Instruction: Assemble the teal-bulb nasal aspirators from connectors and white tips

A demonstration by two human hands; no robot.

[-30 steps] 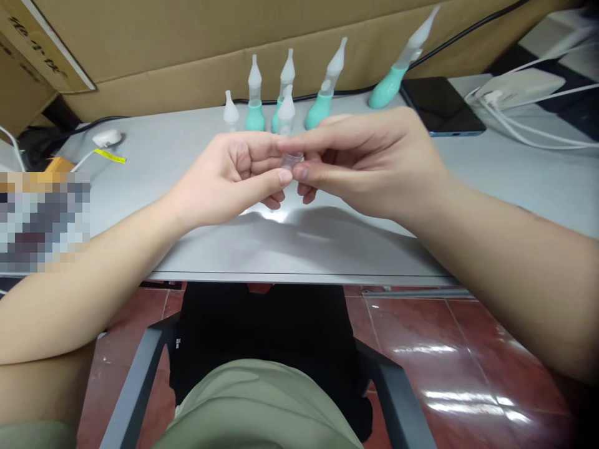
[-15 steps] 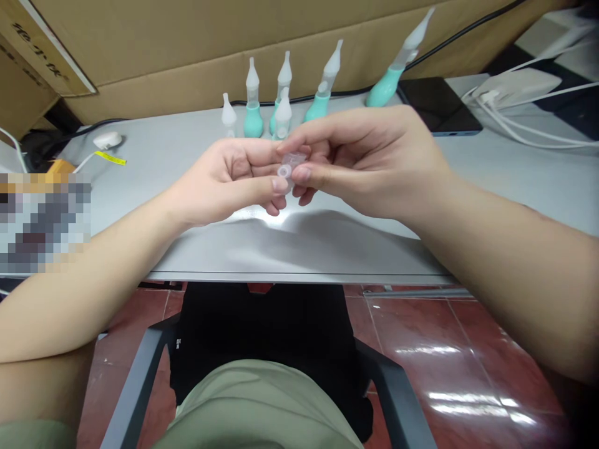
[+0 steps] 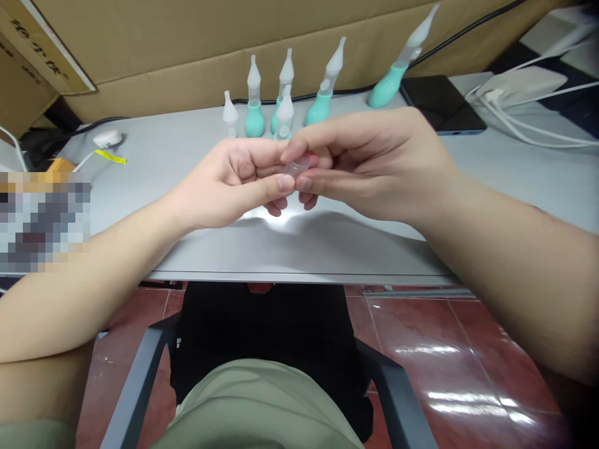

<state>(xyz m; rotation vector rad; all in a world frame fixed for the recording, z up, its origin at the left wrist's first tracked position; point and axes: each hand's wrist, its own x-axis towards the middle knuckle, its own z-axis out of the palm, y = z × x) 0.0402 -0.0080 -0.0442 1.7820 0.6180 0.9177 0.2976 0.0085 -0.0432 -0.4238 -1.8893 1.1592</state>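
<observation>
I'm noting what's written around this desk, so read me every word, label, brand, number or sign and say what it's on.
No text can be read for certain.
Tan panel, upper left: large dark characters, blurred.
Cardboard below it: smaller dark marks, blurred.
Yellow tag on the white cable: any print is too small.
Black fabric: tiny white mark, too small.

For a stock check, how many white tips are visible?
6: leftmost tip, second tip, middle-back tip, middle-front tip, fifth tip, rightmost tip. Left hand or right hand may hide more.
</observation>
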